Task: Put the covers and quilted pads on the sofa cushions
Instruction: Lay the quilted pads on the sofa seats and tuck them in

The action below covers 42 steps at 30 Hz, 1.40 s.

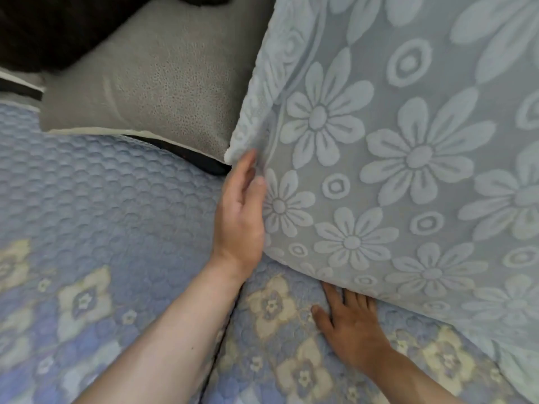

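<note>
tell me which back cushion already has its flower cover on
The right one, the floral-covered cushion, which the left hand touches. The bare grey cushion beside it has plain speckled fabric.

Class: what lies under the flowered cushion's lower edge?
The right hand's fingers reach under the flowered cushion, flat on the quilted pad. Their tips, and the pad beneath, are hidden.

We see two bare forearms entering from the lower edge of the head view. We find no sleeve, cuff, glove, watch, ring or band on either arm as far as the picture reaches. The left hand [240, 217] shows its palm side, with four fingers and a thumb visible. The right hand [351, 325] shows its back, with the knuckles and finger backs visible; its fingertips are hidden. We see no markings on either hand.
</note>
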{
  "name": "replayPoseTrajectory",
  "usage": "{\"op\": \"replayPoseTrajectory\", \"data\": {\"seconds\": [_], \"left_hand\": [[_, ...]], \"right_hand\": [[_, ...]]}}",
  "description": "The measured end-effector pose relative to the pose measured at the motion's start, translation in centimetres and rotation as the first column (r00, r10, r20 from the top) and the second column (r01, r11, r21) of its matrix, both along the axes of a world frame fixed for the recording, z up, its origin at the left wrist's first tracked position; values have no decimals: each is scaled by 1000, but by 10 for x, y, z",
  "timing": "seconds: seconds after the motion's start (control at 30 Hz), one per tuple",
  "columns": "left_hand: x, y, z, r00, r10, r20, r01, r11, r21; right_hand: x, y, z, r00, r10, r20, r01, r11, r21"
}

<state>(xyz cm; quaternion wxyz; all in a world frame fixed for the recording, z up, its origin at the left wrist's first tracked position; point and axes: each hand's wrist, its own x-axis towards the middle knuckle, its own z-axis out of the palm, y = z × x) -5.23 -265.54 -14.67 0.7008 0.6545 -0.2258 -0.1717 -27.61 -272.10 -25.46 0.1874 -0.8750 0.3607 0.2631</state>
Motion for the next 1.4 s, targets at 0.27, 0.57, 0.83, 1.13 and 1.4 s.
{"op": "replayPoseTrajectory", "data": {"seconds": [0.27,0.57,0.83,1.13,1.4], "left_hand": [[122,-132,31,710,-439,-550,575,813,93],[-71,30,-44,881,252,-401,-175,960,219],[-36,-16,-100,413,-181,-893,-187,943,-277],[-141,3,-78,885,357,-298,-118,791,600],[-332,-45,-75,523,-844,117,452,391,802]], "right_hand": [[2,-4,0,1000,-4,-20,5,1000,17],[-6,-2,-6,986,-32,163,32,999,1],[-79,20,-3,895,-338,292,419,863,-282],[-165,-64,-8,922,-311,230,371,880,-296],[-317,-59,28,829,-548,109,558,801,-217]]}}
